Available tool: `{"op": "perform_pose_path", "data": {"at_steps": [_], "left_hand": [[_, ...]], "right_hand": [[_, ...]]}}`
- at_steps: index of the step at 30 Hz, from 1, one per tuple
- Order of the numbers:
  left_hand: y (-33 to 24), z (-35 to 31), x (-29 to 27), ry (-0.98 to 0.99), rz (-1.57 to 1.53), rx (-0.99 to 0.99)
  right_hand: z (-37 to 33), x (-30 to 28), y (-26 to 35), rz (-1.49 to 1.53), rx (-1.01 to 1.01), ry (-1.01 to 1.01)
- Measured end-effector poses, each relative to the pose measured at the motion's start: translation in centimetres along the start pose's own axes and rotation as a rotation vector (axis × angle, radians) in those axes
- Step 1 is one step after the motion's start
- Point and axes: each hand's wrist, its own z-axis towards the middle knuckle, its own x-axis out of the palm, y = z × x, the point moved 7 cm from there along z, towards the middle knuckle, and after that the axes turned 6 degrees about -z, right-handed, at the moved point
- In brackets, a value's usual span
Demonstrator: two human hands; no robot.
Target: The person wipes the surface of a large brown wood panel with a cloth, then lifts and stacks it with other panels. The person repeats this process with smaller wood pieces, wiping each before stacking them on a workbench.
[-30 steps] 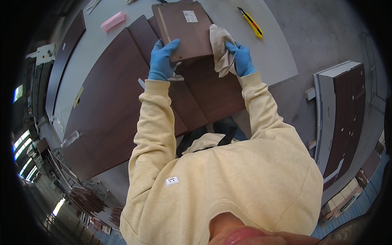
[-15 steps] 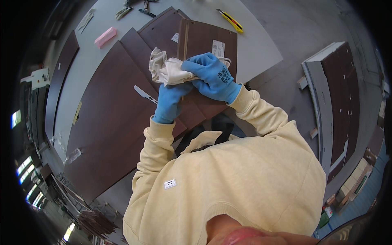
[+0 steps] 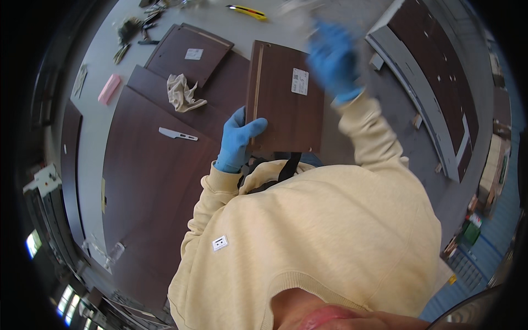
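My left hand (image 3: 237, 137), in a blue glove, is closed on the left edge of a dark brown wooden panel (image 3: 283, 104), thumb over its face. The panel carries a white label (image 3: 300, 81) and has a groove along that edge. Up and to the right of it, my gloved right hand (image 3: 335, 60) is smeared by motion. A blurred whitish cloth (image 3: 300, 15) trails from its fingers. Another off-white cloth (image 3: 181, 93) lies crumpled on the stacked brown panels, left of the held one. Closer to me on the stack rests a white plastic knife (image 3: 177, 133).
A yellow utility knife (image 3: 247, 12) lies at the table's far side. A pink block (image 3: 109, 89) and several dark tools (image 3: 148, 27) are at the far left. Another labelled panel (image 3: 190, 52) tops the stack. To the right, a pile of long panels (image 3: 434, 82) stands apart.
My hands have parted. The right swung up and right with the white cloth; the left let go of it and took the panel's edge. The panel is now lifted and turned off the stack.
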Motion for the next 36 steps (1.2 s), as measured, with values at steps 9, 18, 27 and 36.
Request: {"op": "perform_pose_path", "data": {"at_steps": [9,18,27,36], "left_hand": [[2.3,-1.0,3.9,0.116,0.163,-0.037],[3.3,1.2,5.5,0.105,0.121,-0.088],[1.6,0.0,4.2,0.081,0.063,-0.009],[1.6,1.5,4.4,0.062,0.130,0.047]], "right_hand": [[-12.7,-1.4,-19.6,-0.138,0.935,0.246],[-9.2,-7.4,-1.9,-0.095,0.095,-0.150],[-18.7,-7.8,-20.7,-0.106,1.332,0.324],[-7.1,-4.4,1.0,-0.325,0.047,0.044]]}}
